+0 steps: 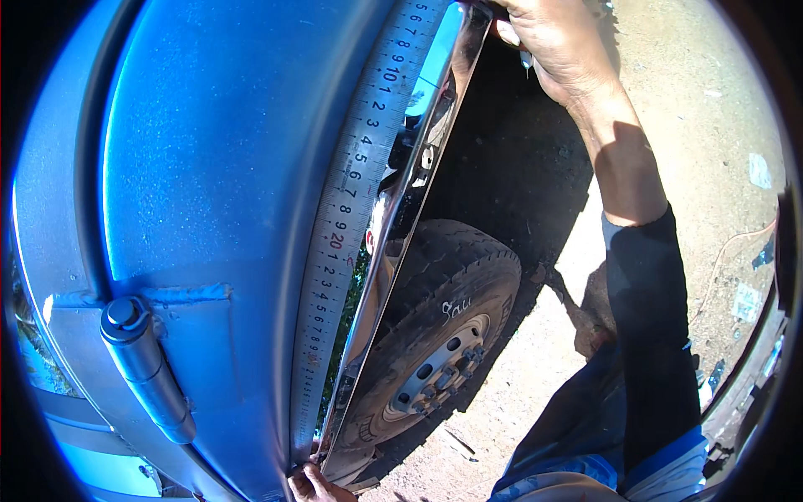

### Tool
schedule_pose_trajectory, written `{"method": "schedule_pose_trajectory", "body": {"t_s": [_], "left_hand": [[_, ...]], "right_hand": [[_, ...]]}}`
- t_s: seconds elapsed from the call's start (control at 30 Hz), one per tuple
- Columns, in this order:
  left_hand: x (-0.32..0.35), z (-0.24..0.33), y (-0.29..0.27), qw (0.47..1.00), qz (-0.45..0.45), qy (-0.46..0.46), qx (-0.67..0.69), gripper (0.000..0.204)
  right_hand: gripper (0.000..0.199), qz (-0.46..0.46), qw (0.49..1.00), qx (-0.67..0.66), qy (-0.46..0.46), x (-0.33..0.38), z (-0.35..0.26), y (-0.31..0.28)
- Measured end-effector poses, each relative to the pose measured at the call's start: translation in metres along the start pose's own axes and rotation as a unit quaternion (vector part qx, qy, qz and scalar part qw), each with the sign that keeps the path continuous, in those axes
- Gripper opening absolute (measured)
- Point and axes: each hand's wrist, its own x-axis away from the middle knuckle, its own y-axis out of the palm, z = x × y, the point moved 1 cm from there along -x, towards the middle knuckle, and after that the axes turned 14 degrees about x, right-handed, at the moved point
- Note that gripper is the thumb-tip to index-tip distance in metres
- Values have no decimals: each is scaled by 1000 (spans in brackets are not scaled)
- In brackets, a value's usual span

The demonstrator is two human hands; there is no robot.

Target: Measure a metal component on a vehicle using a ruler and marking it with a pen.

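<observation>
The right hand [565,50] is at the upper edge, partly cut off, its fingers bent in and closed on the upper end of a shiny strip [427,134]. A small thin-tipped tool [527,62] pokes out just below those fingers; how it is held is hidden. A black sleeve [648,309] covers most of the forearm below this hand, leaving the wrist bare.

The left hand [322,487] is at the lower edge, mostly out of view. Its fingertips are drawn close together at the lower ends of the strip and a metal ruler [345,180]; I cannot tell which of the two it pinches, or whether it has both.

The ruler and the strip run slantwise between the hands, side by side, the strip on the right hand's side. The ruler's marked face shows, and it lies along the curved edge of a blue panel [222,151], which spreads to the left of both hands. The strip mirrors its surroundings in blue, dark and green patches.

Up and left from the left hand, a cylindrical hinge [149,368] sits on the panel. Up and right from it, well below the right hand, a tyre [493,280] with a white scrawl surrounds a bolted wheel [435,376]. Sandy ground [669,50] lies right of the right hand.
</observation>
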Motion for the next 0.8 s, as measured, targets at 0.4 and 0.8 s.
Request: {"method": "schedule_pose_trajectory", "body": {"t_s": [0.4,0.8], "left_hand": [[-19,-13,39,991,-93,13,92,24],[-22,-2,46,987,-122,34,97,23]], "right_hand": [[27,64,987,-38,-146,-10,23,8],[20,111,983,-9,-148,-15,48,20]]}}
